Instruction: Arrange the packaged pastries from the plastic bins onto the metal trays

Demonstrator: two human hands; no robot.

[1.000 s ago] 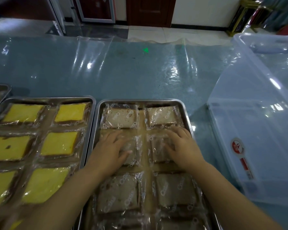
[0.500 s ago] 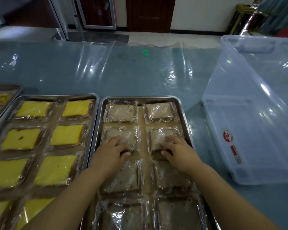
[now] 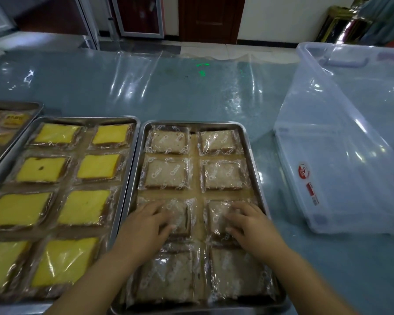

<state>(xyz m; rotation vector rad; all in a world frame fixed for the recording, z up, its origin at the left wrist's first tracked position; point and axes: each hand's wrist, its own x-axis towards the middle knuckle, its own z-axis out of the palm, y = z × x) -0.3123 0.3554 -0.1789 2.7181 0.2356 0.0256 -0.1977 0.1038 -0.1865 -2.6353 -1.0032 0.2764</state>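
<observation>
- Silver-grey rectangular metal tray sits on the blue-green film-covered table right in front of the person. It carries tan square pastries in clear printed wrappers, two across and four rows deep, apparently spaced so the packets do not overlap.
- The left hand rests on the third-row left packet, and the right hand rests on the third-row right packet. The fingers lie spread and fairly straight, so each grip is wide, pressing down rather than clasping. This is probably to nudge the pair into line with the rows beyond.
- Yellow square cakes in clear wrappers fill a second metal tray just beside the first on its left, which suggests one kind per tray.
- The large clear plastic bin stands to the right, within easy reach for fetching packets.
- Both sets of fingertips are blurred, so I cannot tell exactly how they contact the packets.
- The palms cover the near parts of the two packets, and the forearms hide part of the fourth row.
- A third tray is cut off at the left edge and the bin at the right. Glare makes the bin's contents hard to judge.
</observation>
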